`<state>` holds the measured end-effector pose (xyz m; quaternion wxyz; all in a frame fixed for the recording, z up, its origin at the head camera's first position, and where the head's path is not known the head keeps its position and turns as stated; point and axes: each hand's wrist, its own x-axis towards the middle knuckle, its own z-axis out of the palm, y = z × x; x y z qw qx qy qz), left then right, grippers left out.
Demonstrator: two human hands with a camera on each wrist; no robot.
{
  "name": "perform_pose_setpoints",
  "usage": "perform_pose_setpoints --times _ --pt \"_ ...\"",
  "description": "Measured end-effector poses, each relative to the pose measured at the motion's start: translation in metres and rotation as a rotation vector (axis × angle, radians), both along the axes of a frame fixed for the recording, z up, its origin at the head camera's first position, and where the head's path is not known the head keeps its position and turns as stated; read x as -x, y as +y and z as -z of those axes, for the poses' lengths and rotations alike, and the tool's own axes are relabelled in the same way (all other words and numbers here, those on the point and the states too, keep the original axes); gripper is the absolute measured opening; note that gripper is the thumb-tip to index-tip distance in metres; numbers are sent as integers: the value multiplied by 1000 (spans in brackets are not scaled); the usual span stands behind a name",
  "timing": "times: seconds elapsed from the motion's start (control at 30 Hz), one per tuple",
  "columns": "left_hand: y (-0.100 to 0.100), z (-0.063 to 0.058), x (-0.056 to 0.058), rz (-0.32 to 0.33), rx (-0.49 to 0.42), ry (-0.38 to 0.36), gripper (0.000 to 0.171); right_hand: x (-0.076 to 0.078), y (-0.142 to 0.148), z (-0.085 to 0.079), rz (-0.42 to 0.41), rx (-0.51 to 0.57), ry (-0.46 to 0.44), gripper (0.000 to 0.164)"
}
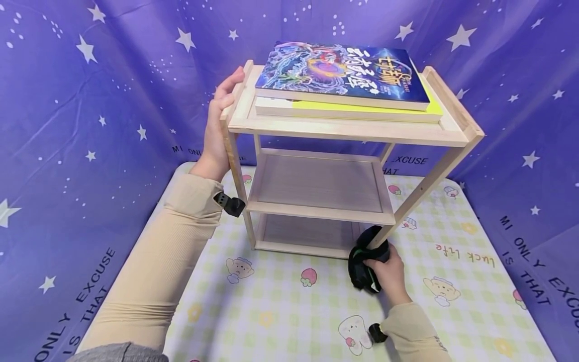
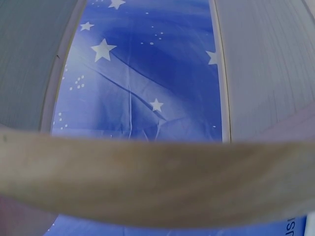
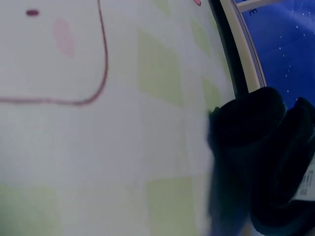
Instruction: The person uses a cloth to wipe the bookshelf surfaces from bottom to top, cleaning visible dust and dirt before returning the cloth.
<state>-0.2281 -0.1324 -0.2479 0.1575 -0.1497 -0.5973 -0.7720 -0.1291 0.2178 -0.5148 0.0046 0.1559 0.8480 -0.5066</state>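
A small three-tier wooden shelf (image 1: 316, 129) stands on the table. My left hand (image 1: 218, 128) grips its upper left side, fingers up along the side rail. Across the left wrist view runs a blurred wooden bar (image 2: 157, 179) of the shelf, with shelf boards to either side. Low at the front right leg, my right hand (image 1: 392, 274) holds a bunched dark cloth (image 1: 362, 271) that wraps around the leg. In the right wrist view the dark cloth (image 3: 246, 123) shows a white label (image 3: 306, 184); the right fingers are mostly hidden there.
On the top tier lie a blue illustrated book (image 1: 334, 70) and a yellow-edged book (image 1: 362, 111) under it. A checked tablecloth (image 1: 280, 301) with cartoon prints covers the table. Purple star-patterned curtains (image 1: 113, 166) surround it on the left, back and right.
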Motion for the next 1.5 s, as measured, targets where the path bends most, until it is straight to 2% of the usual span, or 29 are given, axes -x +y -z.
perform_pose_setpoints --times 0.3,0.53,0.87,1.27,1.5 --pt "-2 4 2 -9 38 38 56 11 9 -4 -69 105 -47 86" --pt "-1 3 2 -8 38 33 57 20 17 -10 -159 76 -77 90" --pt "0 0 0 4 -10 -5 54 13 11 -17 -109 91 -70 93" --pt "-1 4 3 -12 38 54 56 10 8 -29 -38 111 -27 89" --pt "-1 3 2 -17 32 22 54 8 6 -44 10 106 35 84"
